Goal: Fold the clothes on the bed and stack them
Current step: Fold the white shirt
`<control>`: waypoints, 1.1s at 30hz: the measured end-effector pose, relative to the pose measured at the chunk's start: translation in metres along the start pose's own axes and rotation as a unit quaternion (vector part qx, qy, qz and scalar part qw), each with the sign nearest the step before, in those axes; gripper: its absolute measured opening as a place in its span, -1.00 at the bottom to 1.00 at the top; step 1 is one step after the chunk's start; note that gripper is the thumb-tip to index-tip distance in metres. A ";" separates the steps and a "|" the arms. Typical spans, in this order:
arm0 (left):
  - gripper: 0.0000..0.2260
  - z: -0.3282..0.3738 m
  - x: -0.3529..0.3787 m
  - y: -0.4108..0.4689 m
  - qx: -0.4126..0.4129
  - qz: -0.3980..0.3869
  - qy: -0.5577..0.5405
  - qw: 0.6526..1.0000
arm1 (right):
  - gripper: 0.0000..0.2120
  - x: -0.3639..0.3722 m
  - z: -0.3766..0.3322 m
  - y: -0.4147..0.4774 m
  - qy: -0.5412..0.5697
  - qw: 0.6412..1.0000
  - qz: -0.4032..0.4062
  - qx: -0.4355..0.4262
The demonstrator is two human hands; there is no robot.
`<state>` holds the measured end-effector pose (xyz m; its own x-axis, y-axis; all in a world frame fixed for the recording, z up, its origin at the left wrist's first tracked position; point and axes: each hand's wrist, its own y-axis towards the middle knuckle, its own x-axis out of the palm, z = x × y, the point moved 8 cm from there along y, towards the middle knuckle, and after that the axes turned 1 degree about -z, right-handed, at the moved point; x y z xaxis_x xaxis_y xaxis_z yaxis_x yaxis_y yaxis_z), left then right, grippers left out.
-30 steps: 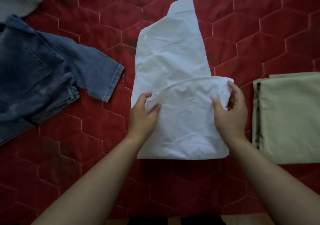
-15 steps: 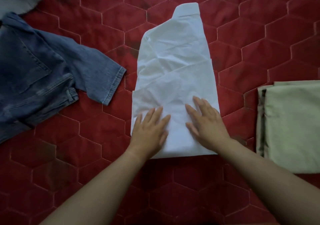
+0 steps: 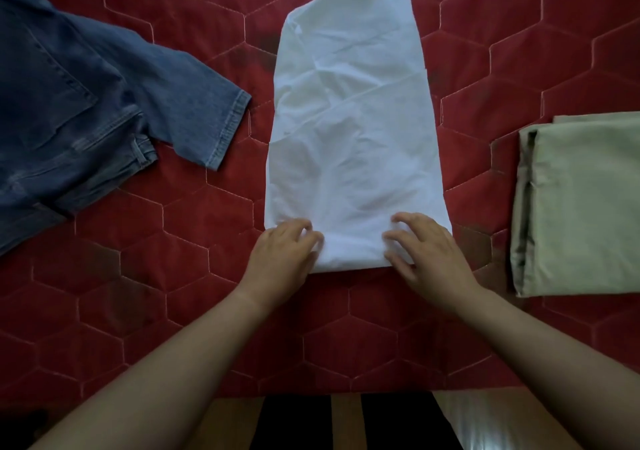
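Three garments: white shirt [image 3: 349,144] mid-bed, folded narrow; denim shirt [image 3: 86,103] left, unfolded; green cloth [image 3: 585,203] right, folded.
Bed: red quilt [image 3: 173,241].
Left hand [image 3: 284,252]: fingers curled, grip pinching white shirt's near left corner.
Right hand [image 3: 429,248]: curled likewise, pinching near right corner.
Both hands: palms down, reaching forward.

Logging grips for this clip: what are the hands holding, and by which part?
The white shirt, at its near end: left hand pinches the left corner, right hand the right corner.
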<state>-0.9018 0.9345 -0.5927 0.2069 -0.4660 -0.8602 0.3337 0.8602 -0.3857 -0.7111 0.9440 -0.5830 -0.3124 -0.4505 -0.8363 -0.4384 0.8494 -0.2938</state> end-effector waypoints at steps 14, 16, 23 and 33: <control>-0.90 0.003 -0.044 -0.005 -0.022 0.028 -0.068 0.997 | -0.86 -0.038 -0.007 0.009 -0.009 1.000 0.009 0.025; -0.90 0.005 -0.067 -0.007 -0.021 0.017 -0.096 0.995 | -0.82 -0.057 -0.011 0.009 0.002 0.999 -0.016 0.027; -0.77 0.025 -0.137 -0.031 0.003 -0.056 -0.141 0.988 | -0.79 -0.129 -0.052 -0.006 0.048 0.992 -0.110 -0.028; -0.80 -0.046 -0.197 0.124 -0.067 0.120 -0.181 0.974 | -0.78 -0.177 0.009 0.178 -0.028 0.999 0.001 -0.023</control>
<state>-0.9434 1.1423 -0.4865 0.5827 -0.2706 -0.7663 0.1186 0.9612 -0.2492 -0.7264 1.1775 -0.4913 -0.2673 -0.4315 -0.8616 -0.4768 0.8362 -0.2708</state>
